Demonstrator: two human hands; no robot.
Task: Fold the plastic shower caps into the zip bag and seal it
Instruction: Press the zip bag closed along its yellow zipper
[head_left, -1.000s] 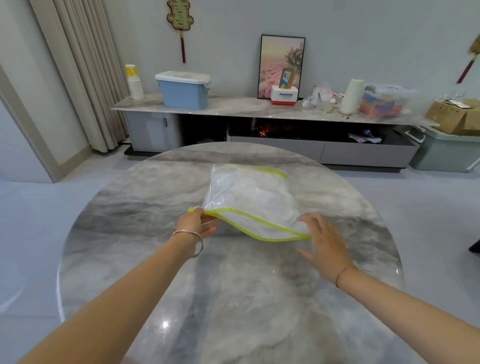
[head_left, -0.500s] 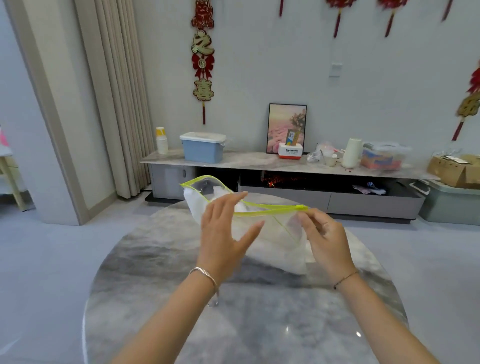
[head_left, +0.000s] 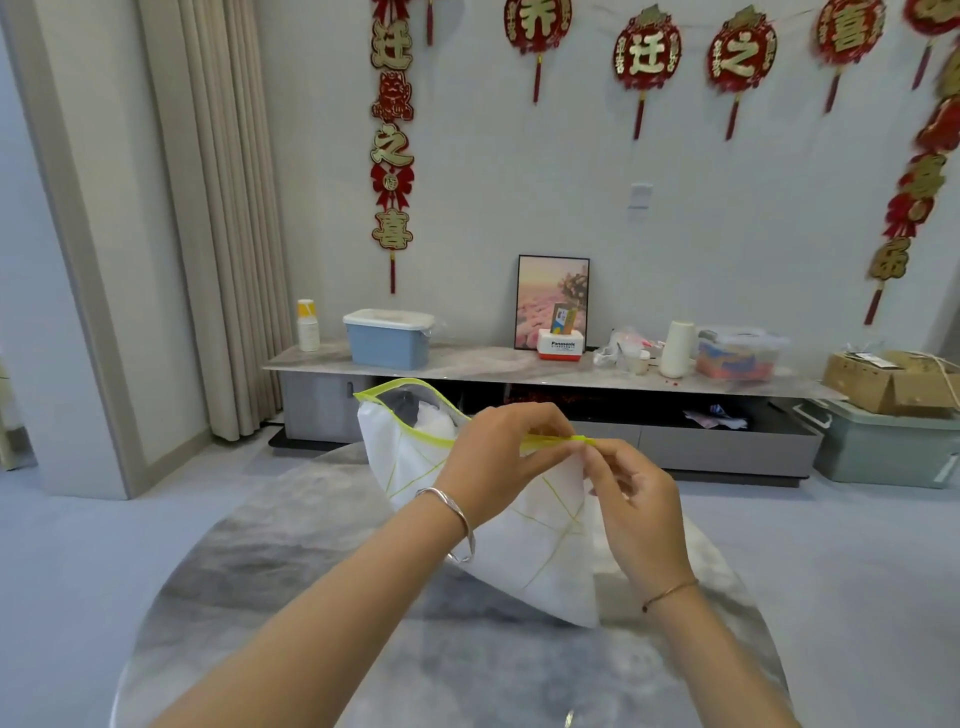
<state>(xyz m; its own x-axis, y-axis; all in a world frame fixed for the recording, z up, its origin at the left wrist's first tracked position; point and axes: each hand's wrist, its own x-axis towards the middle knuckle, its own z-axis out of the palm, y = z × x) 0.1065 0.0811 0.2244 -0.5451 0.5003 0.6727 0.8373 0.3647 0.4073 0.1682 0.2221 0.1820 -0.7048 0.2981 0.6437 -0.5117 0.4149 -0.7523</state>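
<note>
One zip bag (head_left: 498, 519), held up over the round marble table (head_left: 260, 597), hangs from my two hands with its yellow zip strip (head_left: 415, 423) running left to right. My right hand (head_left: 631, 499) pinches the strip's right end and my left hand (head_left: 498, 454) pinches it just beside, so the unsealed mouth lies leftward of both, nearer the left hand. The white shower caps (head_left: 431, 415) sit inside; their number, possibly several, cannot be counted.
</note>
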